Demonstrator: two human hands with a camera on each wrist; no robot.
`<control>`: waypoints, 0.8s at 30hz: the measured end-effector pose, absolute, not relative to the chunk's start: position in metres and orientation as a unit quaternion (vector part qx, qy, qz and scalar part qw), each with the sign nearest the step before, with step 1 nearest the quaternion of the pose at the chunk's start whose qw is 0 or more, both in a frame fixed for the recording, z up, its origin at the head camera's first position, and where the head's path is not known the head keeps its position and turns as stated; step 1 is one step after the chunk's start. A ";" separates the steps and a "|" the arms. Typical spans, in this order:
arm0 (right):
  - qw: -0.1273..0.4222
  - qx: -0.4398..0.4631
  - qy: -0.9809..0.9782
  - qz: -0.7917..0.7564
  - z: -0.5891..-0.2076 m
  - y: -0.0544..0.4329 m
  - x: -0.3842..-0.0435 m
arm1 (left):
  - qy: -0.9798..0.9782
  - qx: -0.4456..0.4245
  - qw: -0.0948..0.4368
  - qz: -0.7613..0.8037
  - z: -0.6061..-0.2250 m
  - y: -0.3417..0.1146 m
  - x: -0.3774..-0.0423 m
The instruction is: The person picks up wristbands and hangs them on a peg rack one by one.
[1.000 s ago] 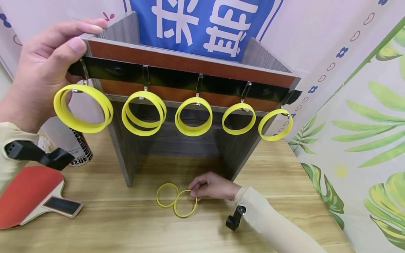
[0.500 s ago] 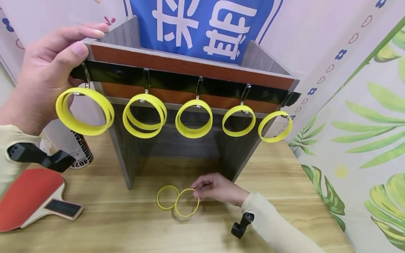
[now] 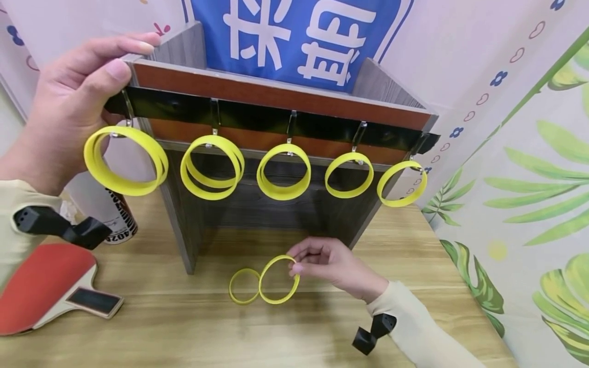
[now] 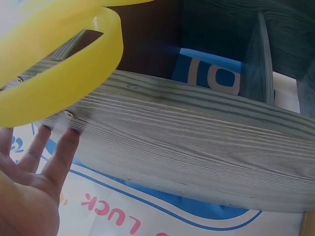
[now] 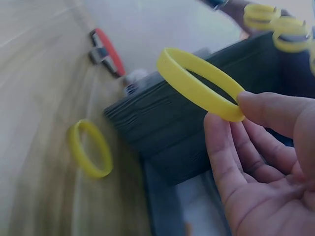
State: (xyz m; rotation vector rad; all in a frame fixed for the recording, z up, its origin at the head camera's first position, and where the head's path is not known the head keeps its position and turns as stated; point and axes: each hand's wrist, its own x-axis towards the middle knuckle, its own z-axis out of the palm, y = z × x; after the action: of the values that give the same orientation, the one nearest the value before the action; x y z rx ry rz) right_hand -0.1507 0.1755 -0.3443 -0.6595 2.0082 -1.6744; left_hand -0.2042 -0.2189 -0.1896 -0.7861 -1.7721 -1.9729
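Between thumb and fingertips my right hand (image 3: pixel 333 266) pinches a yellow silicone wristband (image 5: pixel 194 88), tilted and raised off the table. A second yellow wristband (image 5: pixel 91 149) lies flat on the wood, to the left of the held one in the head view. With thumb in front and fingers behind, my left hand (image 3: pixel 75 105) grips the upper left corner of a grey wooden rack (image 4: pixel 197 128). Across its front runs a black strip (image 3: pixel 253 115) with metal hooks, from which several yellow wristbands (image 3: pixel 284 194) hang, doubled on some hooks.
A red table tennis bat (image 3: pixel 43 283) lies at the left on the wooden table (image 3: pixel 221 342). Behind it stands a white can with black lettering (image 3: pixel 120 217). A blue banner (image 3: pixel 280 41) is behind the rack, and a leaf-patterned wall (image 3: pixel 543 204) borders the right.
My right hand has lifted its wristband off the table, moving up and slightly right. The other loose wristband stays where it lay, and my left hand keeps its grip on the rack.
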 end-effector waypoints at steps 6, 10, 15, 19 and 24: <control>0.177 -0.261 0.711 -0.628 -0.316 0.174 -0.138 | -0.628 -0.282 0.188 -0.701 -0.191 -0.220 -0.203; 0.149 -0.268 0.702 -0.642 -0.296 0.173 -0.130 | -0.633 -0.275 0.194 -0.698 -0.190 -0.220 -0.201; 0.087 -0.280 0.698 -0.653 -0.274 0.175 -0.121 | -0.626 -0.281 0.189 -0.702 -0.190 -0.221 -0.202; 0.023 -0.292 0.673 -0.679 -0.264 0.180 -0.117 | -0.630 -0.278 0.189 -0.700 -0.189 -0.222 -0.203; -0.040 -0.293 0.615 -0.731 -0.257 0.185 -0.115 | -0.641 -0.273 0.191 -0.691 -0.189 -0.219 -0.203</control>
State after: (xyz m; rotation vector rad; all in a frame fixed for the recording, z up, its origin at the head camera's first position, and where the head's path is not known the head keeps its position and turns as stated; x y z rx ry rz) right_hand -0.1152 0.1848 -0.2565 -0.9436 1.9846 -2.3569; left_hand -0.2034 -0.2192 -0.1890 -0.7666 -1.8008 -1.9420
